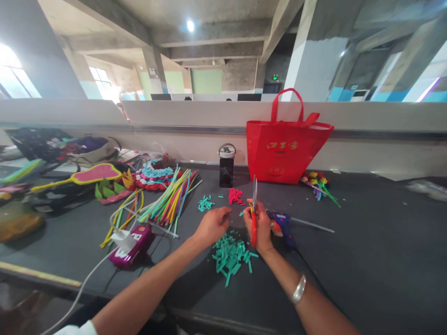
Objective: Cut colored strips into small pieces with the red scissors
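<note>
My right hand (260, 228) is closed around a pair of scissors (253, 223) with orange handles, its blades pointing up and away from me. Just left of it, my left hand (213, 225) has its fingers curled together; anything between them is too small to make out. Below both hands lies a heap of cut green strips (230, 255). Beyond them are a smaller pile of green bits (205, 203) and a pile of red pieces (236, 196). A blue glue gun (283, 225) with a long clear stick rests beside my right hand.
Colourful pipe cleaners (171, 200) and a purple power strip (131, 246) with a white plug lie to the left. A red bag (282, 151) and a lidded container with a phone (226, 172) in front stand at the back. Small craft flowers (318, 182) lie near the bag.
</note>
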`<state>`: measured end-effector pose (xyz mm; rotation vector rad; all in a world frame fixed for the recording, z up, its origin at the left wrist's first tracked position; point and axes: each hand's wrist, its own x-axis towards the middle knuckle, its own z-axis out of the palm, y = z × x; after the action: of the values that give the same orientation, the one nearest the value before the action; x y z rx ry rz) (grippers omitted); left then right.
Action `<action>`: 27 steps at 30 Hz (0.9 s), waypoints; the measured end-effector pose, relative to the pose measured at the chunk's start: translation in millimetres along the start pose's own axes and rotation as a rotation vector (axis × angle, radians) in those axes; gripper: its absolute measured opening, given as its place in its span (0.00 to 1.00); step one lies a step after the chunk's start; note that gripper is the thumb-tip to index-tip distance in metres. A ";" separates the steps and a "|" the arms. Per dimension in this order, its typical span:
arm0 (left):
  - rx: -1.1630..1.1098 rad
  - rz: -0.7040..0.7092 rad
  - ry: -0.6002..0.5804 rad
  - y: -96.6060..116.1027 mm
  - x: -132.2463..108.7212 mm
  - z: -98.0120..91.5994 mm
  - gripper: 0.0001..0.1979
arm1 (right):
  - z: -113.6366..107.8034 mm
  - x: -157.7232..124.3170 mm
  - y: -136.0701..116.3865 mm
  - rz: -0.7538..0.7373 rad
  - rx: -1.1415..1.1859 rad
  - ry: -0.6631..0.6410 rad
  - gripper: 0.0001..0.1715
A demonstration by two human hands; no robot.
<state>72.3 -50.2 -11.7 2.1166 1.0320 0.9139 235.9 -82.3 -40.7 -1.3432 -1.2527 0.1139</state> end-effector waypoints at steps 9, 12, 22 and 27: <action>-0.271 -0.103 0.077 7.0 10.6 22.7 0.05 | -3.0 -0.7 -2.9 -0.034 0.028 -0.103 0.14; -0.263 -0.141 0.051 0.8 8.3 24.6 0.06 | -3.2 -3.6 -6.6 -0.025 0.065 -0.147 0.17; -0.881 -0.356 0.222 9.2 3.6 16.6 0.07 | 0.2 -13.9 -7.5 0.005 0.000 -0.184 0.19; -0.979 -0.299 0.317 11.7 2.4 8.2 0.07 | 8.9 -19.9 2.2 -0.131 -0.116 -0.277 0.27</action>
<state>84.7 -55.9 -6.9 1.0050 0.7655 1.2760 222.7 -89.6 -56.7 -1.3728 -1.5976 0.1410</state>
